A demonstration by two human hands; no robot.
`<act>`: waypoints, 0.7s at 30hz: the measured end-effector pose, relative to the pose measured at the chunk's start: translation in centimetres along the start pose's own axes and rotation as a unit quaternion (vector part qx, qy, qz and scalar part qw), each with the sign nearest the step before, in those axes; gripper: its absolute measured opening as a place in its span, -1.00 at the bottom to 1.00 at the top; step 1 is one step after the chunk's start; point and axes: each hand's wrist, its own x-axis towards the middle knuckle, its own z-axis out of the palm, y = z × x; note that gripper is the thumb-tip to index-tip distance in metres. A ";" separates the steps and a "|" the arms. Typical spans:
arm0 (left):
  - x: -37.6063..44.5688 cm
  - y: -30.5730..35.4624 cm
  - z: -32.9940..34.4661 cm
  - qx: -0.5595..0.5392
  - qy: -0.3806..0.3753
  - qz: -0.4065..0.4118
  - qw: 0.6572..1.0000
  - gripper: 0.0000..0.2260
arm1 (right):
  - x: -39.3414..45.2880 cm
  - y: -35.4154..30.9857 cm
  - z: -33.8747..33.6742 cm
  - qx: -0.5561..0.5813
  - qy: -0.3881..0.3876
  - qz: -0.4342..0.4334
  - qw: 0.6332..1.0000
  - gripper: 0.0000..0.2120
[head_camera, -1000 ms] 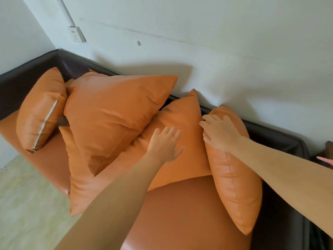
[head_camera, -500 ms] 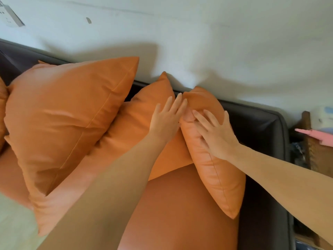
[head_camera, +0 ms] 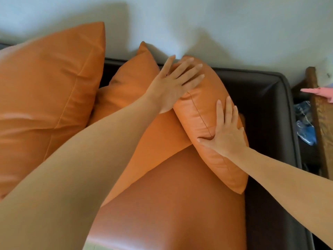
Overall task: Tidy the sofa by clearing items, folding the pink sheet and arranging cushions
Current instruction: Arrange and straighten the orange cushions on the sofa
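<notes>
Orange leather-like cushions fill the frame, smooth and faintly glossy, with stitched seams along their edges. Your left hand (head_camera: 173, 85) lies flat with straight, spread fingers on the upper end of the right-hand cushion (head_camera: 201, 112), near the centre top of the frame. Your right hand (head_camera: 227, 130) presses flat on the same cushion lower down, at centre right, fingers straight and together, thumb spread toward the seam. Neither hand curls round anything. This cushion is plump and oblong, standing tilted against the dark brown sofa arm (head_camera: 266, 109) at the right.

Just left of it, a middle cushion (head_camera: 137, 83) leans on the dark backrest, its pointed corner upward; the right-hand cushion overlaps its lower edge. At the upper left a larger cushion (head_camera: 50, 83), square-cornered and creased, partly overlaps the middle one. The orange sofa seat (head_camera: 171, 204), taut and shiny, occupies the lower centre.

At the far right edge stands a wooden piece of furniture (head_camera: 322, 123) with visible grain; a pink item (head_camera: 319, 91) rests on it, too cropped to identify. Crumpled blue-and-clear plastic (head_camera: 304, 127) lies beside the wood. No writing or labels can be read anywhere.
</notes>
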 end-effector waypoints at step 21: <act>1.1 2.3 0.3 0.048 0.005 0.047 0.998 -0.08 | -0.6 -0.8 -0.3 -0.023 0.003 -0.012 1.000 0.08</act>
